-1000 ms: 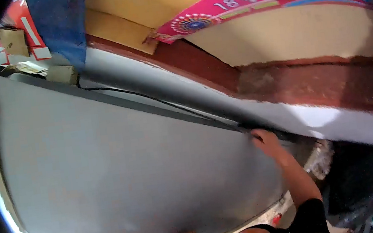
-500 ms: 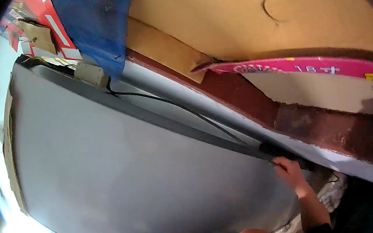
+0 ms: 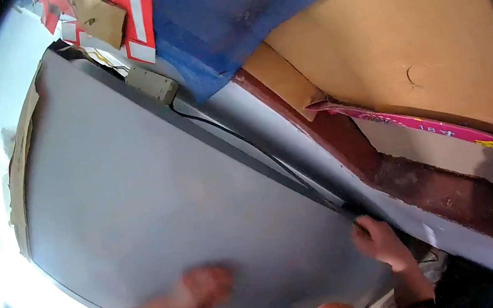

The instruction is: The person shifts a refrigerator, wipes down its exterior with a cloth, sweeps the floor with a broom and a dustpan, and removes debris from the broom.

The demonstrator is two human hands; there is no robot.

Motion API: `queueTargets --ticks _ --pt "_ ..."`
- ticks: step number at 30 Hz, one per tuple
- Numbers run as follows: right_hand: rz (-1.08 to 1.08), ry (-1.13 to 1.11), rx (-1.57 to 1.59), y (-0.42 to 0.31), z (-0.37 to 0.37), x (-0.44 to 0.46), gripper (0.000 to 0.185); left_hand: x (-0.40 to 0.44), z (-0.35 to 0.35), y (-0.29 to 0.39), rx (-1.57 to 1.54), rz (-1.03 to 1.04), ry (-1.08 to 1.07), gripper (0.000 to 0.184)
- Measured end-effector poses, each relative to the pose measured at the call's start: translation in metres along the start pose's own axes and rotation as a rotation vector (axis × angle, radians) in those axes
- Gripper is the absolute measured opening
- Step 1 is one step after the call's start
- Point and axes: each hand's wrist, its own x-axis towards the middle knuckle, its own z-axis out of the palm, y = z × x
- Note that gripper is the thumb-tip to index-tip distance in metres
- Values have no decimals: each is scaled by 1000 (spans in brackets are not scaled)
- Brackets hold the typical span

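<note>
A large smooth grey panel [image 3: 158, 182] fills most of the view, its long dark edge running down to the right. My right hand [image 3: 383, 242] is closed on that edge near its lower right end, fingers curled over it. Close to those fingers, a black cord [image 3: 251, 144] runs along the gap beside the panel up to a beige box [image 3: 151, 84]. My left hand [image 3: 207, 288] is over the lower part of the panel, smeared by motion. Whether it touches the surface or holds anything cannot be made out.
Beyond the gap runs a white and dark red ledge [image 3: 341, 134]. Brown cardboard [image 3: 391, 34] with a pink printed strip [image 3: 432, 127] stands above it. Blue cloth [image 3: 203, 37] hangs at the top, near red and white packaging [image 3: 137, 20]. Torn cardboard [image 3: 25, 161] lines the panel's left edge.
My left hand has come up from the bottom edge over the panel. My right hand stays at the panel's edge. The view has shifted, showing more blue cloth.
</note>
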Motion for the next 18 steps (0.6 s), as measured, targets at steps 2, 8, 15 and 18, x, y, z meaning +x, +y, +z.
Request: queueTargets --ticks 2,8,15,18 --pt "-163 181 -190 -12 13 24 42 51 -79 2 373 201 170 25" --pt "-564 200 130 -127 19 134 46 159 -161 -12 1064 25 277 56" --pt "-494 12 134 -172 53 149 57 157 -162 -33 1040 65 168 49" --pt "-544 215 55 -168 72 148 55 155 -164 -26 994 -50 31 53"
